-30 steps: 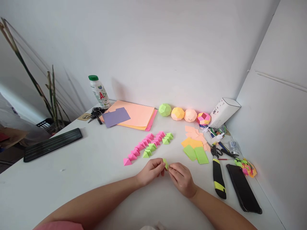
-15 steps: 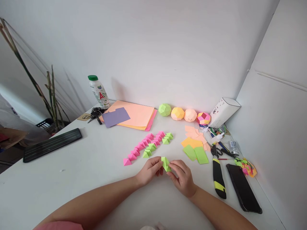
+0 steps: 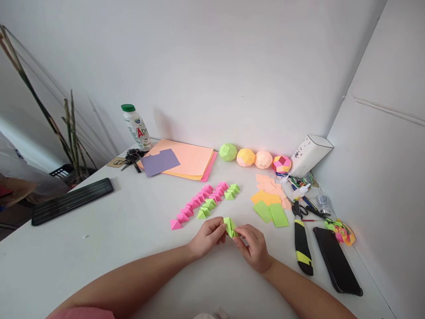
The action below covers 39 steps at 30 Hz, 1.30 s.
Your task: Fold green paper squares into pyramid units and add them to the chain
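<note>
Between my two hands is a small piece of folded green paper (image 3: 229, 227), with creases and a flap showing. My left hand (image 3: 209, 235) pinches its left edge between thumb and fingers. On the other side, my right hand (image 3: 253, 246) grips the lower right corner with thumb and fingertips. Just beyond the hands stand rows of folded pink paper pieces (image 3: 188, 210) and a few folded green paper pieces (image 3: 203, 213). Flat green paper slips (image 3: 279, 215) lie to the right, beside orange slips (image 3: 265, 197) and peach slips (image 3: 265, 182).
Faceted paper balls (image 3: 245, 157) line the wall. At right are a utility knife (image 3: 302, 248), scissors (image 3: 296, 208), a phone (image 3: 338, 261), paper scraps (image 3: 341, 232) and a white box (image 3: 310, 155). Coloured sheets (image 3: 194, 159), a bottle (image 3: 137, 128) and a black keyboard-like bar (image 3: 73, 201) occupy the left.
The fingers of my right hand have shifted slightly at the green paper's lower right corner, and its flap looks a little more raised. My left hand stays almost still.
</note>
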Tool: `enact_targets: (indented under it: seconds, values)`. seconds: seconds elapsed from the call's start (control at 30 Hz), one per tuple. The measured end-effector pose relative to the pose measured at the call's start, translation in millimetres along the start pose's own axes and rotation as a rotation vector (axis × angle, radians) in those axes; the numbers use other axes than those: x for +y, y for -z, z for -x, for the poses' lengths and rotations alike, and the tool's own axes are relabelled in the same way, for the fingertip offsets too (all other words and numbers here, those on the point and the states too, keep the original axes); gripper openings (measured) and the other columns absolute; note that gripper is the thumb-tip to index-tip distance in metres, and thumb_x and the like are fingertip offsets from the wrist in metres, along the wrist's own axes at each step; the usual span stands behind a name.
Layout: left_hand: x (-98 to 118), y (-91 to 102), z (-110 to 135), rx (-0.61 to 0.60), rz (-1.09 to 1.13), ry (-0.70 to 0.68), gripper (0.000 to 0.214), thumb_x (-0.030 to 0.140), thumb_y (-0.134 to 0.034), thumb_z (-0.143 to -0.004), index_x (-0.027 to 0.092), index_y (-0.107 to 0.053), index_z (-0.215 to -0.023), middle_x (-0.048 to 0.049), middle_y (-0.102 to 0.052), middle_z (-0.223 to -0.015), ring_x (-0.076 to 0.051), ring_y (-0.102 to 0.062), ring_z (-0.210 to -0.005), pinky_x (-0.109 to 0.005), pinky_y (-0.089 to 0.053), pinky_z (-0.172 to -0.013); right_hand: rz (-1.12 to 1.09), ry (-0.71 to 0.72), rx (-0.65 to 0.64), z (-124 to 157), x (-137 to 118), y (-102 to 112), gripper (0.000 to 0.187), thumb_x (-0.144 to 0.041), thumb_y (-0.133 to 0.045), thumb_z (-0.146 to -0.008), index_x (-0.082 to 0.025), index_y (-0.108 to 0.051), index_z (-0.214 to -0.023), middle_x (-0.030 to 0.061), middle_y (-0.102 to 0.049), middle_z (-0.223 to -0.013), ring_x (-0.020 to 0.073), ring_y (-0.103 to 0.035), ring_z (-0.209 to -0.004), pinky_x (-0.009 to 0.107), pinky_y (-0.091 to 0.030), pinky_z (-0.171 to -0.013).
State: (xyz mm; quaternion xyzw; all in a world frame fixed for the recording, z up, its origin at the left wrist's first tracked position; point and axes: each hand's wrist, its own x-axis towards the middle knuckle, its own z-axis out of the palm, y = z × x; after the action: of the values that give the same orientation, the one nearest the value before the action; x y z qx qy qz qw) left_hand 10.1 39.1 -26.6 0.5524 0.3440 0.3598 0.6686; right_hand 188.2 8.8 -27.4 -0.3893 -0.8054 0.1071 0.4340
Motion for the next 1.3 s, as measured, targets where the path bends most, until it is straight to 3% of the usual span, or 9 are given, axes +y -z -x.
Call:
enact_targets:
  seconds: [0.4, 0.73, 1.0, 1.13, 1.3]
  values:
    - [-0.8, 0.3, 1.1, -0.040, -0.108, -0.016, 0.032, 0.045, -0.049, -0.085, 0.016, -0.054, -0.071, 0.0025, -0.051, -0.057, -0.010, -0.044, -0.053, -0.022, -0.033, -0.051, -0.163, -0.051, 0.033, 0.1, 5.8, -3.7, 0.017, -0.009, -0.049, -0.085, -0.019, -0.060, -0.093, 0.0059, -0.063, -0.076, 0.0146, -0.058, -0.062, 0.025, -0.049, -0.053]
    - [-1.7, -0.4, -1.3, 0.000, 0.002, 0.071, 0.034, 0.049, -0.056, -0.079, 0.016, -0.054, -0.073, 0.0038, -0.053, -0.053, -0.009, -0.047, -0.047, -0.021, -0.036, -0.047, -0.195, 0.036, -0.067, 0.3, 5.8, -2.9, 0.028, -0.005, -0.045, -0.081, -0.019, -0.060, -0.100, 0.0064, -0.062, -0.078, 0.0150, -0.057, -0.063, 0.026, -0.050, -0.054]
    - [-1.9, 0.3, -1.6, -0.018, 0.018, 0.109, 0.037, 0.052, -0.055, -0.079, 0.016, -0.052, -0.074, 0.0050, -0.053, -0.043, -0.008, -0.045, -0.040, -0.020, -0.033, -0.044, 0.021, 0.134, -0.090, 1.7, 6.1, -4.5, 0.044, 0.000, -0.038, -0.074, -0.020, -0.055, -0.109, 0.0093, -0.054, -0.094, 0.0176, -0.056, -0.075, 0.028, -0.051, -0.056]
    - [-2.1, 1.1, -1.8, -0.059, 0.024, 0.100, 0.036, 0.050, -0.055, -0.080, 0.015, -0.054, -0.075, 0.0046, -0.053, -0.044, -0.008, -0.045, -0.042, -0.020, -0.034, -0.046, 0.149, 0.215, -0.051, -1.3, 2.6, -4.7, 0.037, 0.001, -0.040, -0.080, -0.020, -0.056, -0.106, 0.0093, -0.056, -0.093, 0.0179, -0.056, -0.078, 0.028, -0.051, -0.057]
    - [-3.8, 1.5, -1.9, -0.098, 0.003, 0.080, 0.034, 0.048, -0.055, -0.081, 0.015, -0.053, -0.072, 0.0045, -0.053, -0.045, -0.008, -0.045, -0.042, -0.021, -0.034, -0.047, 0.149, 0.296, -0.006, -5.7, -3.4, -1.2, 0.028, -0.001, -0.048, -0.084, -0.017, -0.057, -0.104, 0.0088, -0.061, -0.086, 0.0185, -0.056, -0.077, 0.030, -0.052, -0.061]
